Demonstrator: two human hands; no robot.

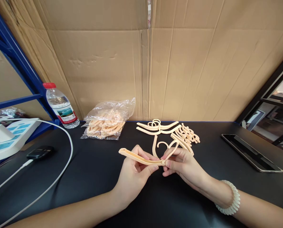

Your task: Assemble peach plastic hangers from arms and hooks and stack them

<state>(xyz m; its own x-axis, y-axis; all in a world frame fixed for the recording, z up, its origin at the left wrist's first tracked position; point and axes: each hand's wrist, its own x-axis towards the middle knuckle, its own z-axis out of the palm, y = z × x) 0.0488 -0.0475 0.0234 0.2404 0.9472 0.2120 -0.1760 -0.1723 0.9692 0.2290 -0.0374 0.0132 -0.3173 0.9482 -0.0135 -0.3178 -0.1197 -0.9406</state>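
Note:
Between thumb and fingers, my left hand grips a peach plastic hanger arm, its free end pointing up and left. My right hand pinches a curved hanger hook of the same colour. The base of the hook meets the inner end of the arm; whether they are locked together I cannot tell. Just behind my hands lie a loose hanger arm and another hook. Farther back are hangers with hooks and arms joined.
Loose hooks are piled beside stacked arms. A clear bag of peach parts and a water bottle stand at the back left. A phone lies right; a white cable and power strip are left.

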